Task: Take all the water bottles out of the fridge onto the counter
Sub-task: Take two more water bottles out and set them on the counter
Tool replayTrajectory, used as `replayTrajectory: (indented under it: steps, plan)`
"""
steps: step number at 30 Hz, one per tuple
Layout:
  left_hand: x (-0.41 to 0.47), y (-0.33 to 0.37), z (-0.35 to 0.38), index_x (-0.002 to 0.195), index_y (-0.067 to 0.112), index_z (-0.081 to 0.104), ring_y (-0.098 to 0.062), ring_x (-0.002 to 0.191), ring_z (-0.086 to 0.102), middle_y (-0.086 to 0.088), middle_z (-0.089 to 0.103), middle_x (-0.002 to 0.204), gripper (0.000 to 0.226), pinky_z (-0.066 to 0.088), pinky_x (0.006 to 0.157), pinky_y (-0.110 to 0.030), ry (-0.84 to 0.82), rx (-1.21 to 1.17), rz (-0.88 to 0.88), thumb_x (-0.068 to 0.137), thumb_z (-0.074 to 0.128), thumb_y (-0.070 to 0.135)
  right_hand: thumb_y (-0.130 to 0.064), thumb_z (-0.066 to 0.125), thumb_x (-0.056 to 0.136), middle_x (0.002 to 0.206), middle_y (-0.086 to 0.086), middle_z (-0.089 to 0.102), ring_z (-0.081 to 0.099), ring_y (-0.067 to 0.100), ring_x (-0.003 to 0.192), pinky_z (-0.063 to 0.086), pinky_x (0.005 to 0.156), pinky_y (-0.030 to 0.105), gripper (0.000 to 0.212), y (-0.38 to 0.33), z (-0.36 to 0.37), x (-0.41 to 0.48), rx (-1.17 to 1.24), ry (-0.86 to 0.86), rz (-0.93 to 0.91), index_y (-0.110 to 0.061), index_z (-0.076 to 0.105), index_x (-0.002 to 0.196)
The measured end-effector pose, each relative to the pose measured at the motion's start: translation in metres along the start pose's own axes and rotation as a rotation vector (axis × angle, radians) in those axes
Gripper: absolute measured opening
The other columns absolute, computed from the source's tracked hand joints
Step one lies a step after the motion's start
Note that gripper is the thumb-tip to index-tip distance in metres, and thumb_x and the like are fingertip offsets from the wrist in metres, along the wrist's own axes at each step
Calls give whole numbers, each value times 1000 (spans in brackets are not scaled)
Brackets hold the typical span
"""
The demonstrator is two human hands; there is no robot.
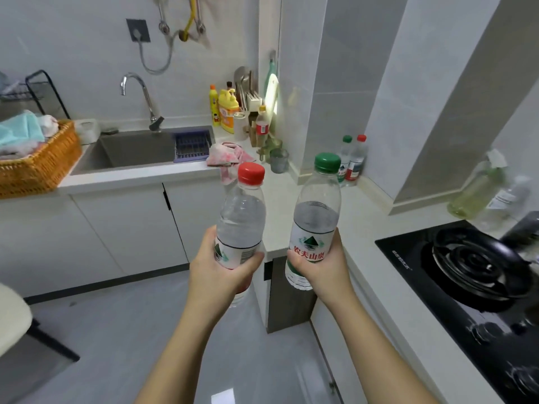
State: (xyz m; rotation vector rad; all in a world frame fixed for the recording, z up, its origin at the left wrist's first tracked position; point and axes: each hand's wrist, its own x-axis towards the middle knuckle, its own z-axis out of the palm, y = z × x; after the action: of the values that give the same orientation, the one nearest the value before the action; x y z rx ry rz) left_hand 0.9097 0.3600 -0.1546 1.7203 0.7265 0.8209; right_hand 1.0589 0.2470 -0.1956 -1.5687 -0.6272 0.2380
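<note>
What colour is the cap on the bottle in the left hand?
Red cap, clearest in the head view.

The person's 2 bare forearms reach forward and up from the bottom of the view, side by side and a little apart. The left hand (215,268) is wrapped round the lower part of a red-capped bottle (243,217). The right hand (326,265) grips a green-capped bottle (316,223) low on its body. Both hands sit at about the same height, wrists straight.

clear plastic bottles (240,225), glossy hob (455,287).
</note>
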Motion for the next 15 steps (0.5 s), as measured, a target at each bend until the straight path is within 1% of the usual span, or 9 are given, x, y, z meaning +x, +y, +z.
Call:
replayTrajectory:
  steps: [2, 4, 6, 7, 9, 11, 13, 15]
  plan:
    - [15, 1, 25, 102, 35, 53, 5, 80, 62, 27, 64, 87, 46, 47, 59, -9, -1, 0, -8, 70, 83, 20, -24, 83, 63, 114, -1, 67, 66, 10, 105, 55, 87, 29, 66, 11, -15, 24, 9, -10, 4, -15, 51, 121]
    - [29, 6, 51, 101, 37, 52, 7, 79, 62, 29, 63, 86, 47, 48, 58, -8, -6, -3, -11, 71, 83, 19, -29, 83, 62, 113, -2, 66, 65, 10, 105, 56, 88, 31, 68, 18, -32, 48, 0, -18, 2, -17, 51, 120]
    - [41, 10, 75, 101, 36, 51, 8, 75, 62, 27, 63, 84, 46, 48, 57, -8, -6, -19, -14, 72, 82, 16, -36, 82, 60, 110, -5, 67, 66, 10, 103, 56, 87, 33, 69, 24, -50, 70, -20, -23, 11, -20, 51, 119]
    - [47, 11, 86, 102, 34, 52, 8, 73, 62, 26, 64, 83, 46, 48, 57, -8, -3, -25, -15, 73, 82, 15, -36, 82, 60, 109, -5, 67, 66, 10, 102, 56, 86, 32, 68, 29, -58, 81, -26, -27, 15, -21, 51, 118]
    - [56, 11, 107, 105, 33, 52, 6, 75, 62, 26, 64, 84, 47, 49, 59, -8, 3, -29, -23, 73, 82, 16, -33, 82, 62, 106, -3, 66, 67, 12, 98, 56, 81, 29, 64, 36, -72, 99, -31, -39, 28, -21, 49, 116]
    - [64, 8, 123, 106, 36, 52, 5, 77, 63, 25, 65, 85, 49, 50, 59, -9, 3, -30, -37, 72, 82, 18, -29, 83, 64, 102, 0, 66, 67, 14, 92, 55, 74, 27, 60, 43, -83, 114, -37, -39, 37, -22, 49, 113]
    - [73, 5, 137, 105, 39, 51, 7, 80, 62, 23, 66, 87, 51, 50, 61, -12, 0, -25, -51, 71, 83, 19, -18, 85, 68, 102, -5, 65, 66, 5, 92, 52, 74, 16, 57, 50, -92, 125, -48, -24, 43, -22, 49, 113]
    - [85, 2, 150, 103, 41, 51, 9, 81, 61, 24, 66, 89, 51, 46, 65, -12, -1, -25, -65, 71, 83, 18, -12, 84, 70, 100, -7, 65, 65, 1, 91, 50, 72, 12, 55, 59, -100, 137, -54, -12, 63, -22, 49, 111]
